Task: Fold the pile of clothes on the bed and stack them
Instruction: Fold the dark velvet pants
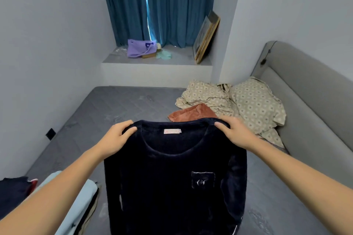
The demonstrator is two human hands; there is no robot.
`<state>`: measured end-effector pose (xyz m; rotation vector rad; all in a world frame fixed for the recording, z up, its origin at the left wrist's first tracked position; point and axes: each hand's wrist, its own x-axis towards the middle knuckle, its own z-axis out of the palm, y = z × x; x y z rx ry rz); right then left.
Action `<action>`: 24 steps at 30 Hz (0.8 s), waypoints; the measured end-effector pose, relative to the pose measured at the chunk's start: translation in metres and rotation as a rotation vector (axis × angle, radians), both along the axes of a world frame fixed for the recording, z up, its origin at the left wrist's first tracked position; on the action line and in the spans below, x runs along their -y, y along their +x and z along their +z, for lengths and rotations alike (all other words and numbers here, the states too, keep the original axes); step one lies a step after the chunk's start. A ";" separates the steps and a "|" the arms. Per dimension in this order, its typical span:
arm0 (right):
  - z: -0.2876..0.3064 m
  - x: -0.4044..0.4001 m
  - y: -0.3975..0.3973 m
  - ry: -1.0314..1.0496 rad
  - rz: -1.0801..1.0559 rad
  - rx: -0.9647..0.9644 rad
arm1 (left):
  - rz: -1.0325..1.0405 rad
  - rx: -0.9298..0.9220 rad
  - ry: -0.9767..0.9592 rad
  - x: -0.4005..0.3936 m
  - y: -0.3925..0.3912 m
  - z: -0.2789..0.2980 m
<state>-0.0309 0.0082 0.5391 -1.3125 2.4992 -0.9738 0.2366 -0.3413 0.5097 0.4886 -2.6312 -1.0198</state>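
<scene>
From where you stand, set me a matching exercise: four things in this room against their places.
Things:
1. navy top
2. rust-coloured garment
3. purple bag
4. framed picture

Places:
A. lying on the window ledge in front of the curtain
B. leaning against the wall at the right end of the ledge
C. held up by both hands at the shoulders
D. on the mattress beside the patterned bedding

Pairs: 1-C, 2-D, 3-A, 4-B

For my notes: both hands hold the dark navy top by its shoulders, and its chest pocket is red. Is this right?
Not quite. In the head view, the left hand and right hand do hold the dark navy top by its shoulders, but its chest pocket is navy with pale trim.
</scene>
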 end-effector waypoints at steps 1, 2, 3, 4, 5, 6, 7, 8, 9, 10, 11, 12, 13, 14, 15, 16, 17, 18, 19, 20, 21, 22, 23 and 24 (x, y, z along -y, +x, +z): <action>-0.013 0.013 -0.011 0.023 -0.001 0.011 | 0.008 0.021 0.019 0.014 -0.013 -0.015; -0.028 0.025 -0.022 0.048 -0.010 0.024 | 0.009 0.038 0.038 0.028 -0.026 -0.032; -0.045 0.038 -0.033 0.074 -0.020 0.041 | 0.008 0.048 0.054 0.042 -0.040 -0.050; -0.065 0.051 -0.044 0.098 -0.029 0.059 | 0.011 0.056 0.068 0.056 -0.055 -0.070; -0.086 0.064 -0.057 0.120 -0.039 0.073 | 0.014 0.064 0.080 0.069 -0.071 -0.093; -0.109 0.077 -0.070 0.143 -0.054 0.084 | 0.017 0.075 0.092 0.082 -0.087 -0.116; -0.133 0.090 -0.083 0.163 -0.071 0.090 | 0.024 0.085 0.102 0.095 -0.102 -0.141; -0.159 0.104 -0.098 0.178 -0.085 0.093 | 0.033 0.088 0.107 0.108 -0.118 -0.167; -0.186 0.118 -0.113 0.183 -0.098 0.096 | 0.040 0.088 0.102 0.121 -0.135 -0.192; -0.214 0.132 -0.129 0.185 -0.108 0.096 | 0.048 0.089 0.091 0.134 -0.153 -0.218; -0.243 0.147 -0.146 0.185 -0.119 0.089 | 0.057 0.089 0.074 0.148 -0.171 -0.245; -0.272 0.161 -0.162 0.182 -0.137 0.078 | 0.070 0.093 0.051 0.160 -0.189 -0.272; -0.301 0.174 -0.177 0.176 -0.157 0.062 | 0.087 0.097 0.023 0.172 -0.206 -0.298; -0.331 0.186 -0.192 0.163 -0.174 0.048 | 0.103 0.104 -0.009 0.183 -0.222 -0.326; -0.360 0.197 -0.204 0.148 -0.189 0.043 | 0.119 0.112 -0.039 0.191 -0.236 -0.353; -0.389 0.208 -0.216 0.137 -0.202 0.054 | 0.135 0.117 -0.064 0.198 -0.250 -0.380; -0.418 0.217 -0.226 0.128 -0.213 0.078 | 0.150 0.128 -0.081 0.202 -0.263 -0.408; -0.446 0.225 -0.235 0.119 -0.222 0.107 | 0.163 0.153 -0.093 0.204 -0.275 -0.435; -0.473 0.231 -0.244 0.115 -0.225 0.132 | 0.174 0.194 -0.099 0.204 -0.285 -0.459; -0.498 0.234 -0.250 0.114 -0.222 0.156 | 0.188 0.248 -0.113 0.202 -0.294 -0.482; -0.521 0.237 -0.256 0.116 -0.210 0.176 | 0.204 0.301 -0.138 0.199 -0.302 -0.503; -0.540 0.238 -0.261 0.120 -0.194 0.196 | 0.223 0.342 -0.181 0.197 -0.309 -0.522; -0.556 0.237 -0.266 0.123 -0.181 0.220 | 0.243 0.363 -0.236 0.194 -0.315 -0.537; -0.568 0.236 -0.271 0.117 -0.173 0.250 | 0.259 0.356 -0.290 0.189 -0.322 -0.548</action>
